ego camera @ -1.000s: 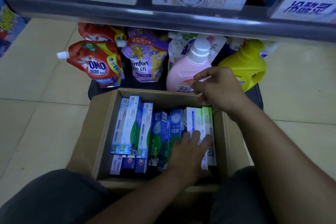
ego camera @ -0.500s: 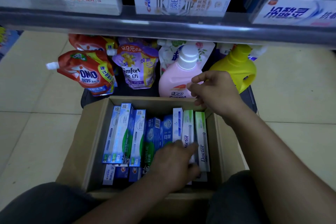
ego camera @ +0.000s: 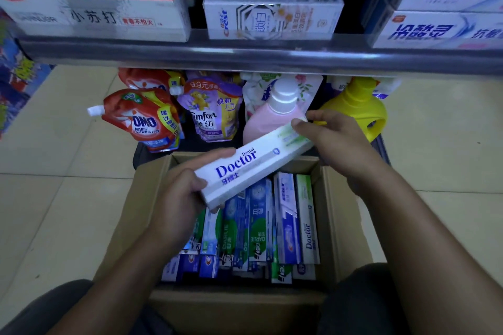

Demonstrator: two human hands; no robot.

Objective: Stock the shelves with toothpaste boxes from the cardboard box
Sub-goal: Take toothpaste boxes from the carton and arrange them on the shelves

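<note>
I held the Doctor toothpaste box (ego camera: 253, 168) just above the cardboard box (ego camera: 332, 226), left hand (ego camera: 179, 198) gripping its near end, right hand (ego camera: 334, 141) pinching the far end; I judged it best kept level for the shelf (ego camera: 245, 60) above.

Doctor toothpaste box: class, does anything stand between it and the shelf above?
Nothing visible does. Left hand and right hand hold the Doctor toothpaste box above the cardboard box, clear air up to the shelf.
</note>
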